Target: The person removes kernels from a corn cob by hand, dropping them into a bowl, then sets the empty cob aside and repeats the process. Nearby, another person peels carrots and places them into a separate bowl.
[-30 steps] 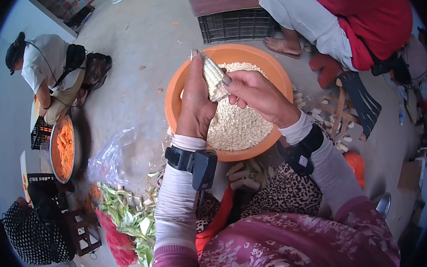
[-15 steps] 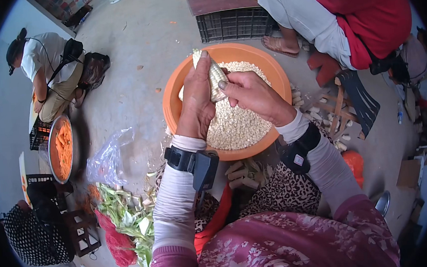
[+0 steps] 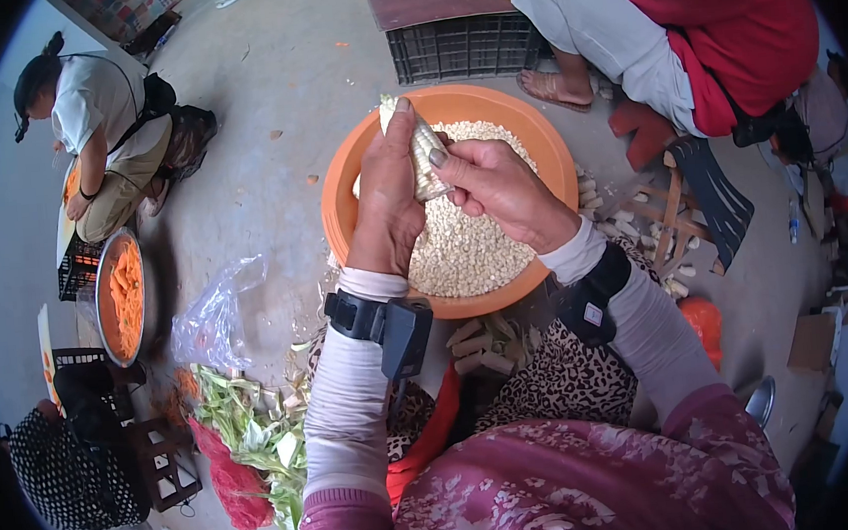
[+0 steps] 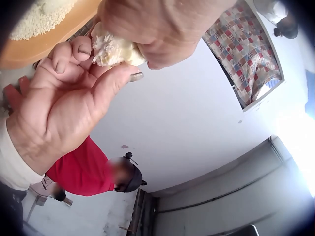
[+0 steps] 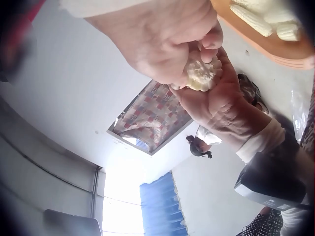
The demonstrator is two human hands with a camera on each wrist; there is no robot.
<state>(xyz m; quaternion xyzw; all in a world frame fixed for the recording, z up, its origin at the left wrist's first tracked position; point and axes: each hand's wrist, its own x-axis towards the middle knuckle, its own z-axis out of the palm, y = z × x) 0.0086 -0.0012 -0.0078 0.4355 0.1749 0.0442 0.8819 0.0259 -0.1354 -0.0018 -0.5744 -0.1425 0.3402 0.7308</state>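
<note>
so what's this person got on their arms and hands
Both arms wear pale close-fitting long sleeves under pink floral cuffs. The left hand is bare, with a black strap and boxy black camera at the wrist; the right hand is bare too, its black wristband carrying a small red-and-white label.

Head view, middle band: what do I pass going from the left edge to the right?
Metal pan of orange pieces → clear plastic bag → left hand → corn cob → right hand → bare cob pieces on the floor. The orange basin lies under both hands, so it is left out.
</note>
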